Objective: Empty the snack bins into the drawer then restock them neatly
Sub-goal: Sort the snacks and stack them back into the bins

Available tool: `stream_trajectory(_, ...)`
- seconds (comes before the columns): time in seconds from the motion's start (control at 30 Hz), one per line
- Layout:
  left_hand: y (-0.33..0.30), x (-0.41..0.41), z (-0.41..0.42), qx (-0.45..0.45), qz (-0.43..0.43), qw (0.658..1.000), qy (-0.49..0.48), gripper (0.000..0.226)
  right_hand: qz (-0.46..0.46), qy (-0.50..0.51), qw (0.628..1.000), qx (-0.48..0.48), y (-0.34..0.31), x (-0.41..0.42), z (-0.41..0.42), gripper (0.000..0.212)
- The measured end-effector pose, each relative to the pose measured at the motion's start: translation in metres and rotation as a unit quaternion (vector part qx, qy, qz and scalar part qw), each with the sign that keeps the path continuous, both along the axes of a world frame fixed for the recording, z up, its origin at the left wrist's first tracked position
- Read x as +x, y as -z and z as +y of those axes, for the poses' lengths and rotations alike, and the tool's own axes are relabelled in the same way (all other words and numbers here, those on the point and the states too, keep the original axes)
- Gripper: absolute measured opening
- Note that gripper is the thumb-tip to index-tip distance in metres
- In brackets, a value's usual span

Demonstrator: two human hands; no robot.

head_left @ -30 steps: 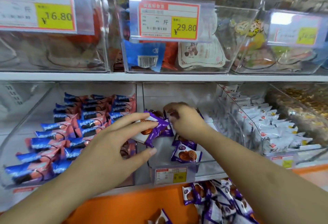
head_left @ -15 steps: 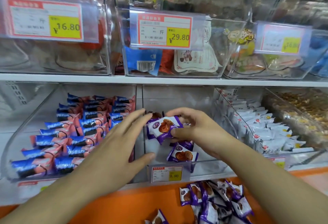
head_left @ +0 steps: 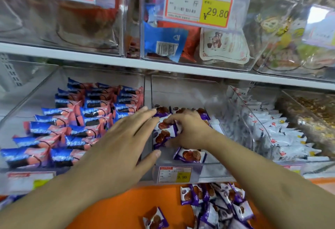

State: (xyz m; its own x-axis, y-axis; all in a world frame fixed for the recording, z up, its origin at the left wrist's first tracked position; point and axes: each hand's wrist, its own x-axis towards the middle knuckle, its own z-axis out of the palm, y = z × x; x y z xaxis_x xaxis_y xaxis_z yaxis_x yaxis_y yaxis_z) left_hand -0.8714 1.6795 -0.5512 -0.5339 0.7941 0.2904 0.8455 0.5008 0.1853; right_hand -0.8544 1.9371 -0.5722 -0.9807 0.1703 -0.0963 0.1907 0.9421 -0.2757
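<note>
Reaching into the middle clear bin [head_left: 208, 167], my right hand [head_left: 188, 130] has its fingers curled round a small stack of purple waffle packets [head_left: 164, 134] near the bin's left wall. My left hand [head_left: 117, 149] is spread flat, fingers straight, fingertips touching the stack's left side, gripping nothing. One loose purple packet [head_left: 190, 155] lies at the bin's front edge. More purple packets [head_left: 217, 203] sit heaped in the orange drawer [head_left: 126, 203] below. Blue-and-pink packets [head_left: 81, 120] fill the left bin.
</note>
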Motion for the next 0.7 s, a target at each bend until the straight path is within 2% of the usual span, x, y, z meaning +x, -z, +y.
stream_trajectory(0.07,-0.001,0.001,0.0,0.003,-0.007,1.0,0.002,0.077,0.006,0.015,1.0,-0.002,-0.009,0.003,0.014,0.056)
stream_trajectory(0.13,0.0,0.001,-0.001,0.009,-0.006,1.0,0.005,0.078,0.0,0.039,0.998,0.04,-0.016,0.008,0.03,0.042)
stream_trajectory(0.23,0.005,-0.001,-0.001,0.013,0.002,1.0,0.004,0.078,-0.055,0.056,0.996,0.046,-0.013,0.015,0.04,0.035)
stream_trajectory(0.33,0.007,-0.001,0.0,0.01,0.004,1.0,-0.001,0.079,-0.062,0.066,0.995,0.038,-0.003,0.019,0.037,0.029)
stream_trajectory(0.47,0.008,-0.002,0.001,0.016,0.005,1.0,0.002,0.079,-0.03,0.084,0.996,-0.015,-0.008,0.025,0.036,0.035)
stream_trajectory(0.7,0.011,-0.002,-0.001,0.023,0.01,1.0,0.007,0.078,0.061,0.049,0.995,0.056,-0.022,0.002,0.041,0.035)
